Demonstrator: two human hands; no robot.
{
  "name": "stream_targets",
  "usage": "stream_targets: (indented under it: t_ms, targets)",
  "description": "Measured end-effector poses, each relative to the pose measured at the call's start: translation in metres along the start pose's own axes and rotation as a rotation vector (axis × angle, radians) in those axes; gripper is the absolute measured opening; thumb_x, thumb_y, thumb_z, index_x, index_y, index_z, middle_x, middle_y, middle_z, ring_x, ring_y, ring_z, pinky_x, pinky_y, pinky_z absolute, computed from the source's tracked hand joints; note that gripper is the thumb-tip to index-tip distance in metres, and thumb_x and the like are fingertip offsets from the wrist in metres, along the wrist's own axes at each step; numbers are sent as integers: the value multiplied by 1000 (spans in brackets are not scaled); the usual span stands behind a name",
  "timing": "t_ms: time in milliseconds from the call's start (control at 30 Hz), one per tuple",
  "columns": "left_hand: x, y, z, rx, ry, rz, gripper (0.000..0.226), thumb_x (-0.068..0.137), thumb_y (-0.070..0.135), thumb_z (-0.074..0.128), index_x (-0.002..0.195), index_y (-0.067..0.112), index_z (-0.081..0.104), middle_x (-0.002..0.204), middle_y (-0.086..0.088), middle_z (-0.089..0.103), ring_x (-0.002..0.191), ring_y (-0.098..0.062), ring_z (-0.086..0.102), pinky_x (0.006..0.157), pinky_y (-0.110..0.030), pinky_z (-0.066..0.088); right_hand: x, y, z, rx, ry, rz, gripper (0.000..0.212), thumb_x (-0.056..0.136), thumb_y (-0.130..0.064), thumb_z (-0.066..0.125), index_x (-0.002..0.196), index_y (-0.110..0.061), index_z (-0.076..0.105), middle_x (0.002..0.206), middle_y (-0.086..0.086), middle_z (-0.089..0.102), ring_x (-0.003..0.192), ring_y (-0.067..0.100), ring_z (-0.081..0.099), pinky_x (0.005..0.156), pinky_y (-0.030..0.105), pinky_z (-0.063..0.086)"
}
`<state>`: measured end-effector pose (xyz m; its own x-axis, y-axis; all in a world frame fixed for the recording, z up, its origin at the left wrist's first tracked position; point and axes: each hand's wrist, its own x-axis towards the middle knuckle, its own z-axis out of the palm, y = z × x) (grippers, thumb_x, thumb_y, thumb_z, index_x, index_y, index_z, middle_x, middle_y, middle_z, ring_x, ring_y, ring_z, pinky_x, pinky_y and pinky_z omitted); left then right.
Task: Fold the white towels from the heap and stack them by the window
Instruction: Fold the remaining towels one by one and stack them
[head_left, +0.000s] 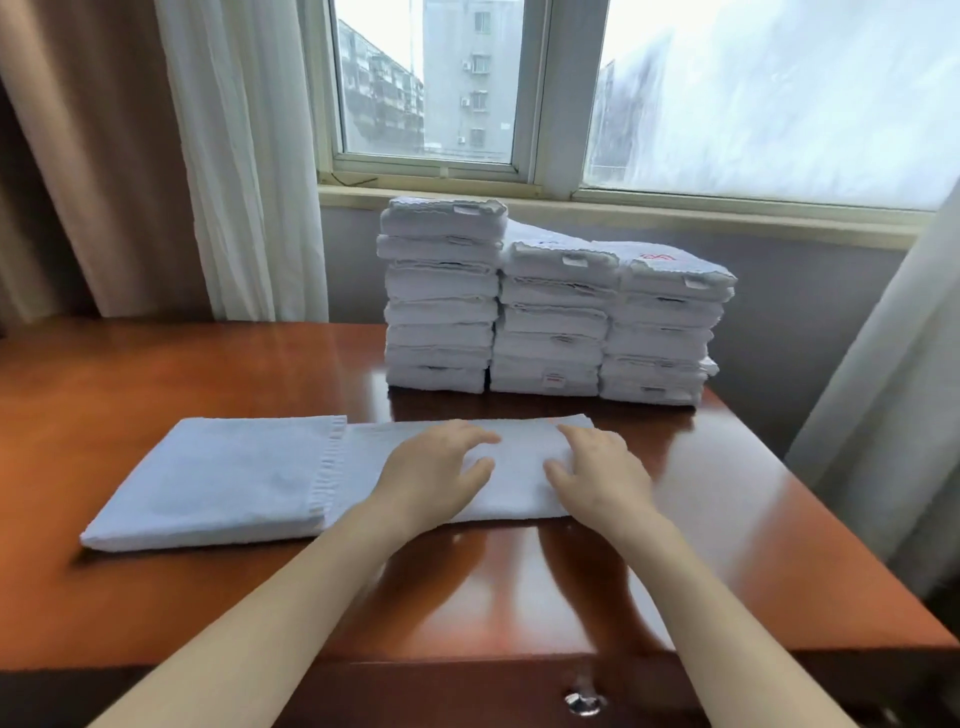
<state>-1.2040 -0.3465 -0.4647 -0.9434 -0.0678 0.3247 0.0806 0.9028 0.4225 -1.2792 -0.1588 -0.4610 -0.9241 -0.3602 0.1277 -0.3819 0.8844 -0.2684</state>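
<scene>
A white towel (223, 478) lies folded lengthwise across the wooden table (519, 587), its left part doubled over with a fringed hem on top. My left hand (436, 473) rests flat on the towel's right part, fingers spread. My right hand (597, 473) presses down near the towel's right end, fingers apart. Behind, under the window, stand three stacks of folded white towels (550, 322); the left stack is the tallest.
The window sill (675, 215) runs behind the stacks. Curtains hang at the left (234, 156) and at the right (893, 389). A drawer knob (584, 702) shows at the table's front edge. Bare tabletop lies left of the stacks.
</scene>
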Motion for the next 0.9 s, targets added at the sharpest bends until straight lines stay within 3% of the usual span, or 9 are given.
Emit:
stream_targets:
  t_ms: [133, 267, 533, 667, 800, 900]
  targets:
    - [17, 29, 26, -7, -26, 81, 33, 97, 32, 52, 129, 33, 61, 136, 14, 56, 127, -7, 48, 101, -29, 41, -6, 27, 2, -20, -21, 79, 56, 98, -40, 42, 149, -19, 33, 145, 3, 46, 133, 28, 36, 103, 38, 38]
    - [28, 42, 48, -10, -94, 121, 31, 97, 30, 51, 126, 31, 63, 133, 13, 57, 125, -8, 49, 101, -30, 41, -9, 40, 6, 32, 6, 96, 51, 96, -41, 44, 142, -20, 43, 140, 3, 53, 128, 29, 43, 101, 38, 36]
    - [30, 34, 66, -9, -25, 166, 33, 91, 21, 56, 121, 30, 66, 120, 9, 59, 114, -13, 51, 96, -29, 38, -6, 46, 10, 528, 38, 37, 62, 85, -10, 60, 144, -20, 47, 142, -1, 53, 133, 18, 46, 113, 32, 32]
    - [33, 33, 66, -118, -55, 93, 35, 96, 25, 53, 130, 30, 60, 124, 12, 62, 118, -10, 51, 100, -28, 38, -2, 40, 7, 796, 75, 52, 64, 80, 6, 55, 139, -19, 53, 132, -3, 58, 123, 12, 53, 94, 15, 41]
    - [38, 39, 57, -467, -146, -120, 38, 102, 36, 45, 141, 33, 49, 130, 11, 60, 121, -5, 54, 107, -31, 40, 0, 30, -2, 1100, 181, 85, 66, 82, 10, 62, 139, -20, 49, 119, -4, 59, 91, -1, 64, 72, 9, 48]
    - [42, 48, 41, -749, -149, -177, 28, 105, 30, 41, 125, 32, 60, 121, 8, 68, 105, -3, 64, 91, -18, 48, -1, 15, -10, 1272, 175, 94, 77, 79, 5, 67, 145, -23, 41, 128, -5, 52, 90, -10, 62, 73, 11, 49]
